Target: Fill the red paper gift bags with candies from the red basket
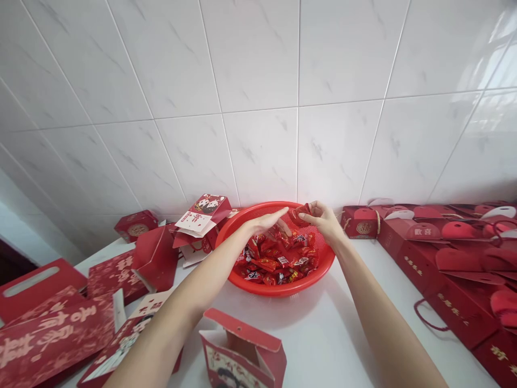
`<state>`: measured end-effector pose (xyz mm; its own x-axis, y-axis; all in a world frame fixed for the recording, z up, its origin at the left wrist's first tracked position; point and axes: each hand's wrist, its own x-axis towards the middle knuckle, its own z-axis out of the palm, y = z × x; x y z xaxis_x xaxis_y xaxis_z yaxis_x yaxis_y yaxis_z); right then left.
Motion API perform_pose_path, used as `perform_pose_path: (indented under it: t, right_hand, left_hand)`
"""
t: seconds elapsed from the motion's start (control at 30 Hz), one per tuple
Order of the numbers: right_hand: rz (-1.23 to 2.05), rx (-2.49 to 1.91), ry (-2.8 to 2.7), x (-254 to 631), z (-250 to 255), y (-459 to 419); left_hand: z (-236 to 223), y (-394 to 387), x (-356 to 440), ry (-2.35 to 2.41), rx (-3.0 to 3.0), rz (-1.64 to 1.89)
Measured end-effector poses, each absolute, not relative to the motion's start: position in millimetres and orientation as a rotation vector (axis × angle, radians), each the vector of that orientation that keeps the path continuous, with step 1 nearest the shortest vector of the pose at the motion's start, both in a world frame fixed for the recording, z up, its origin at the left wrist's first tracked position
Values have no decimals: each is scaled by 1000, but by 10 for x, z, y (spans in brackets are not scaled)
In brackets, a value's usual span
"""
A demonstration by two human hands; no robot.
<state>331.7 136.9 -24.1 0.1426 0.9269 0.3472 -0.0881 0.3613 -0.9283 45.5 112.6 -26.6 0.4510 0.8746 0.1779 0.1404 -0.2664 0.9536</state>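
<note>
A red plastic basket [278,291] with perforated walls stands against the tiled wall, holding many red-wrapped candy packets [269,264]. My left hand [271,222] is over the basket with its fingers stretched out and apart above the packets; its fingertips are partly hard to make out. At the basket's back right rim, my right hand [324,222] pinches a red candy packet [299,214] between thumb and fingers. Nearer to me, between my forearms, a red gift box [244,350] stands with its top open.
Flattened and folded red cartons [52,334] lie in a pile at the left. A panda-printed box [205,210] sits left of the basket. Rows of red boxes with rope handles [436,280] line the right side. The tiled wall [262,156] bounds the back.
</note>
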Motion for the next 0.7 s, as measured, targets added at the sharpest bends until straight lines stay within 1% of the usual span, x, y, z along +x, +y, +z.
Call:
perform_pose_path:
  t: [0.13, 0.23, 0.33, 0.47, 0.53, 0.7]
  right_hand:
    - [828, -893, -1452, 3289, -206, 1341]
    - [867, -897, -1585, 3276, -183, 1318]
    - [887, -873, -1420, 3278, -178, 1311]
    - [846, -1067, -1179, 3278, -203, 1332]
    - [883, -1103, -1195, 3275, -214, 1340]
    - [941, -988, -1294, 3262, -193, 1313]
  left_hand:
    - [-227, 970, 353, 856, 1754, 854]
    - [-137, 921, 378, 824, 1753, 866]
    - [-87, 869, 379, 770, 1742, 912]
    - [-87, 880, 403, 760, 1720, 963]
    - [-99, 922, 430, 762, 1691, 985]
    - [-180, 1000, 463, 748, 1639, 1013]
